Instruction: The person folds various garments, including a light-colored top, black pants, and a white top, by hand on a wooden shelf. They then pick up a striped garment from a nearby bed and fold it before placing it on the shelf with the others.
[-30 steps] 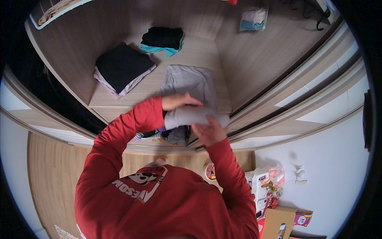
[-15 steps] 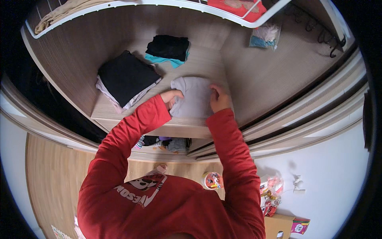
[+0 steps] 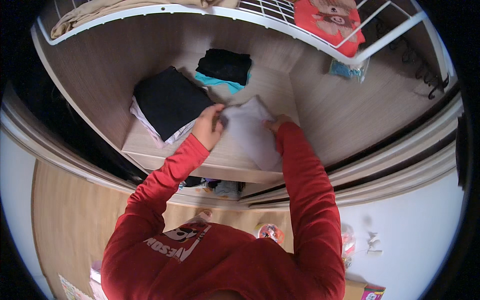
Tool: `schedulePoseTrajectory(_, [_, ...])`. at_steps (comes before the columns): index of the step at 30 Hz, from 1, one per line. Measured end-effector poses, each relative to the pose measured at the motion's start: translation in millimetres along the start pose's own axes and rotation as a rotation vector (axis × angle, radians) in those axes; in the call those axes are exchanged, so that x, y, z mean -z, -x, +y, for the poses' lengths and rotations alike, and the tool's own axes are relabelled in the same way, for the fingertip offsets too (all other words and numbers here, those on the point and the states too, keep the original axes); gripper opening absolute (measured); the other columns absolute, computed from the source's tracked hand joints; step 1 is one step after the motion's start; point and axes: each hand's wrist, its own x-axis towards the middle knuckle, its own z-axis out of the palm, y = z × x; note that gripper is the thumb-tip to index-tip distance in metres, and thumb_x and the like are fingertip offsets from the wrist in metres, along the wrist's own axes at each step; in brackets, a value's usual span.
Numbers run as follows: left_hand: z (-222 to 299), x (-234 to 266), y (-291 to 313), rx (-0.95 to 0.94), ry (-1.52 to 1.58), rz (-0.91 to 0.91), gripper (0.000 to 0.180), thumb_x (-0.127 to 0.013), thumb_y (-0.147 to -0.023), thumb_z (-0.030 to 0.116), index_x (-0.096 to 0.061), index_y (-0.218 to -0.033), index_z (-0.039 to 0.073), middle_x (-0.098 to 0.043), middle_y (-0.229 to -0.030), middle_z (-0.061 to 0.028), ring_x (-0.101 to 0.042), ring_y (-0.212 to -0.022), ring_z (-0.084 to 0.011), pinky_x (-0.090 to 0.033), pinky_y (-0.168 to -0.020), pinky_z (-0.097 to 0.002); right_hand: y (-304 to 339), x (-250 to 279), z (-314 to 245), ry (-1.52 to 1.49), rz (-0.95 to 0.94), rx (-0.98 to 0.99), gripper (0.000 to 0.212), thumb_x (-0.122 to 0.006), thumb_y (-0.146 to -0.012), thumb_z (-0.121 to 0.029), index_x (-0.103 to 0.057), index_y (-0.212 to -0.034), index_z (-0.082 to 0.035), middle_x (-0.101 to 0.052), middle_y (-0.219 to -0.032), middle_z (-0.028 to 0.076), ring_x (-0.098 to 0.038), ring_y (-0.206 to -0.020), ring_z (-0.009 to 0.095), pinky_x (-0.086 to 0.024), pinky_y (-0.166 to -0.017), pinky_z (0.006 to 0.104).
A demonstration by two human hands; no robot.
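Observation:
A pale grey folded garment (image 3: 252, 131), its exact kind unclear and partly smeared by motion, lies slanted on the wooden wardrobe shelf (image 3: 220, 156). My left hand (image 3: 207, 129) is at its left corner, thumb and fingers closing on the edge. On the opposite side, my right hand (image 3: 276, 123) grips the right edge, its fingers partly hidden by cloth and sleeve. Just left of my left hand sits a folded black garment (image 3: 172, 102) on top of pale pink and lilac clothes (image 3: 145, 121). Behind, a smaller black folded garment (image 3: 225, 64) rests on a turquoise one (image 3: 220, 81).
A white wire basket (image 3: 272, 21) hangs above, holding beige cloth (image 3: 120, 16) and a red item with a bear picture (image 3: 332, 22). Dark hooks (image 3: 431, 80) and a clear bag (image 3: 347, 69) are on the right wall. More clothes (image 3: 227, 188) show in the lower compartment.
The grey garment has turned, with its near end swinging toward the right front of the shelf. My left hand has shifted its hold to the far left corner. The view has tilted slightly.

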Motion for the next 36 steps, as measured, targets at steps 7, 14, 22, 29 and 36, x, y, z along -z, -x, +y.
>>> schedulePoseTrajectory(7, [33, -59, -11, -0.364, -0.289, -0.382, 0.044, -0.058, -0.07, 0.025, -0.047, -0.11, 0.01, -0.038, -0.121, -0.015, -0.029, -0.116, -0.0325, -0.024, -0.093, -0.0477, 12, -34, 50, -0.473, 0.448, -0.05, 0.043, -0.057, -0.072, -0.033, -0.053, -0.099, 0.0, -0.057, -0.093, 0.017, -0.056, -0.086, 0.028, -0.043, -0.075, 0.0329])
schedulePoseTrajectory(14, [20, -108, -38, -0.296, -0.544, -0.672, 0.075, -0.066, -0.053, 0.039, -0.037, -0.121, 0.025, -0.023, -0.133, -0.0078, -0.015, -0.123, -0.0369, -0.015, -0.089, -0.0638, 190, -39, 82, -0.559, 0.101, 0.589, 0.023, -0.051, -0.078, -0.016, -0.053, -0.097, -0.003, -0.057, -0.083, 0.014, -0.055, -0.075, 0.026, -0.045, -0.065, 0.032])
schedulePoseTrajectory(22, [-63, -176, -168, -0.324, -0.519, -0.798, 0.069, -0.064, -0.058, 0.027, -0.036, -0.12, 0.029, -0.023, -0.134, -0.0048, -0.013, -0.124, -0.0336, -0.017, -0.09, -0.0614, 329, -109, 170, -0.723, 0.06, 0.089, 0.019, -0.055, -0.074, -0.013, -0.056, -0.089, -0.001, -0.056, -0.091, 0.016, -0.056, -0.079, 0.025, -0.044, -0.066, 0.0301])
schedulePoseTrajectory(29, [-95, -230, -229, -0.302, -0.551, -0.756, 0.071, -0.064, -0.057, 0.027, -0.035, -0.122, 0.03, -0.024, -0.134, -0.0056, -0.014, -0.124, -0.0323, -0.018, -0.093, -0.0571, 406, -201, 183, -1.209, 0.075, -0.417, 0.023, -0.055, -0.079, -0.019, -0.055, -0.094, -0.002, -0.059, -0.079, 0.004, -0.056, -0.071, 0.01, -0.045, -0.063, 0.0227])
schedulePoseTrajectory(36, [-68, -261, -285, -0.075, -0.541, -0.593, 0.083, -0.051, -0.062, 0.065, -0.03, -0.127, 0.019, -0.021, -0.134, -0.0108, -0.015, -0.124, -0.0321, -0.016, -0.099, -0.0442, 405, -214, 148, -1.224, 0.096, -0.532, 0.025, -0.055, -0.08, -0.019, -0.053, -0.101, -0.005, -0.058, -0.089, 0.01, -0.053, -0.082, 0.019, -0.042, -0.074, 0.0281])
